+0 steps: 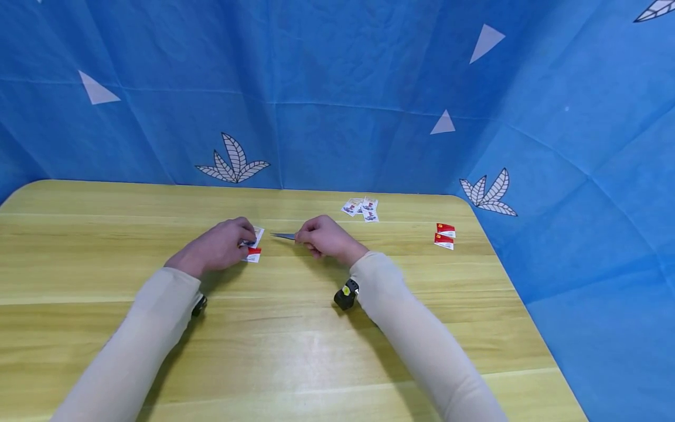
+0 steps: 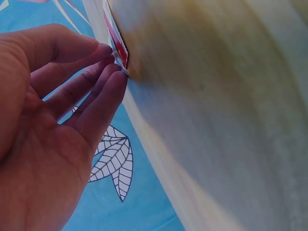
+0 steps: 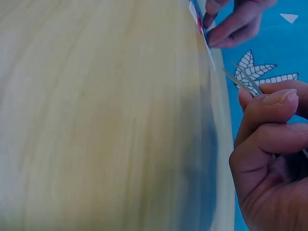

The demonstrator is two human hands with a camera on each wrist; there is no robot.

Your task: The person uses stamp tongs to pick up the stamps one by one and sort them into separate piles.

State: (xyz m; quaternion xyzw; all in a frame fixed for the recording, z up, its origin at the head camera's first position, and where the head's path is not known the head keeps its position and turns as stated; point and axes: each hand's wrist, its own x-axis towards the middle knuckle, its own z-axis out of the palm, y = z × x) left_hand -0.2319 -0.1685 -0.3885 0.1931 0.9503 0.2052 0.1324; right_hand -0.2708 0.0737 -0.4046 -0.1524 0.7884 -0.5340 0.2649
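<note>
My left hand (image 1: pixel 224 243) is at two small stamp-like papers on the table, its fingertips touching their edge. One is a mostly white stamp (image 1: pixel 259 234), partly hidden by the fingers. Just in front of it lies a red-and-white stamp (image 1: pixel 254 253), its left part also covered. In the left wrist view, the fingers (image 2: pixel 103 103) reach the papers' edge at the tabletop. My right hand (image 1: pixel 327 239) pinches metal tweezers (image 1: pixel 283 236), whose tips point left toward the papers without touching them. The two tweezer tips (image 3: pixel 231 74) stand apart in the right wrist view.
Several white printed stamps (image 1: pixel 371 210) lie overlapping near the table's back edge. Two red-and-white stamps (image 1: pixel 444 241) sit at the far right. A blue patterned cloth (image 1: pixel 337 105) hangs behind and to the right of the wooden table (image 1: pixel 295 351).
</note>
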